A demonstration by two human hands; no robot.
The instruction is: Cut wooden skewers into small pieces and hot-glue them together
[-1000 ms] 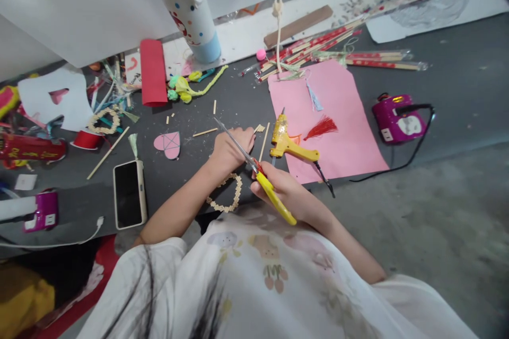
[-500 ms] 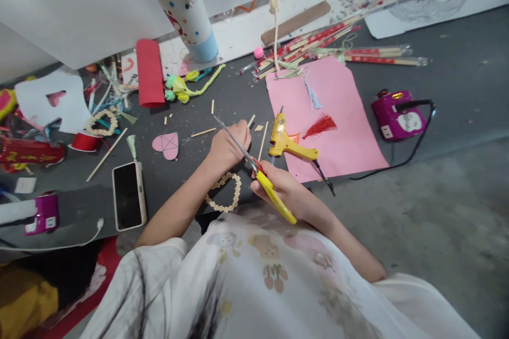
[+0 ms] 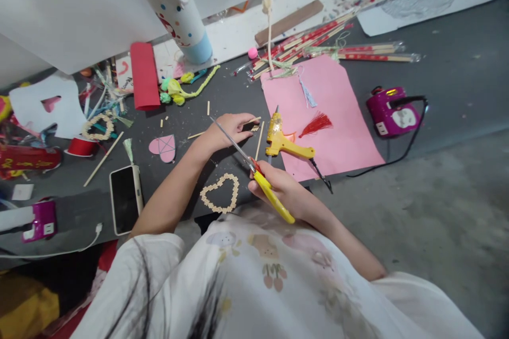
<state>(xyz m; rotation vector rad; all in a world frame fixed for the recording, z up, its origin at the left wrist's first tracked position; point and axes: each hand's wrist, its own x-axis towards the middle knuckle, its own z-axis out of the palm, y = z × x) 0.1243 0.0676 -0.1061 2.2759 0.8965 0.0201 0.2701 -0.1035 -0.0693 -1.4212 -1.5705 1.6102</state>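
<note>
My right hand (image 3: 284, 183) is closed around yellow-handled scissors (image 3: 274, 198), whose long blades point up and left, crossing in front of my left wrist. My left hand (image 3: 226, 130) is low over the dark table, with thumb and fingers apart around a few tiny cut wooden pieces (image 3: 255, 128). A short wooden stick (image 3: 253, 121) lies along its fingertips; whether they touch it I cannot tell. Nearer my body is a heart-shaped ring of small wooden pieces (image 3: 202, 194). Just right of my left hand are a longer thin stick (image 3: 260, 140) and a yellow glue gun (image 3: 276, 135).
Pink paper (image 3: 338, 140) carries a red tassel (image 3: 317, 125). A purple box with a black cord (image 3: 392, 111) stands to the right. On the left are a phone (image 3: 125, 200) and a pink heart cutout (image 3: 163, 148). A tall bottle (image 3: 178, 16) stands behind.
My left hand has opened from a closed shape, its fingers now spread toward the small wooden pieces. My right hand still holds the scissors in nearly the same place. The view has shifted slightly.
</note>
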